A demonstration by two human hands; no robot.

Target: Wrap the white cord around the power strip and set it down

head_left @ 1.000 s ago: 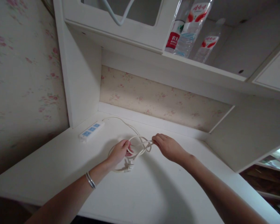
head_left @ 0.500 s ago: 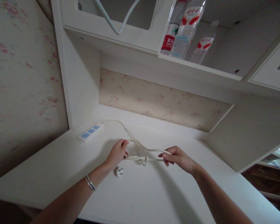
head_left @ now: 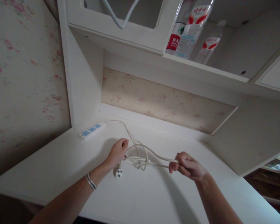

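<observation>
A white power cord (head_left: 157, 155) stretches in loose, crossing loops between my two hands above the desk. My left hand (head_left: 118, 151) is closed on the loops at their left end, its fingertips partly hidden. My right hand (head_left: 188, 165) grips two strands of the cord at the right end, fingers curled around them. Just below my left hand is the cord's round white plug (head_left: 119, 173), its pin face turned toward me. From the loops the cord runs back to a white power strip (head_left: 92, 131) with blue socket panels, lying at the desk's back left.
The white desk (head_left: 140, 193) has a side panel and a low back rail behind it. Overhead, a cabinet (head_left: 121, 35) spans the desk, with several plastic bottles (head_left: 188, 37) in its open shelf. Flowered wallpaper (head_left: 30, 77) covers the left wall.
My right hand has moved right and slightly toward me, drawing its strands longer and closing more firmly. The plug has turned to show its pin face. My left hand stays nearly in place.
</observation>
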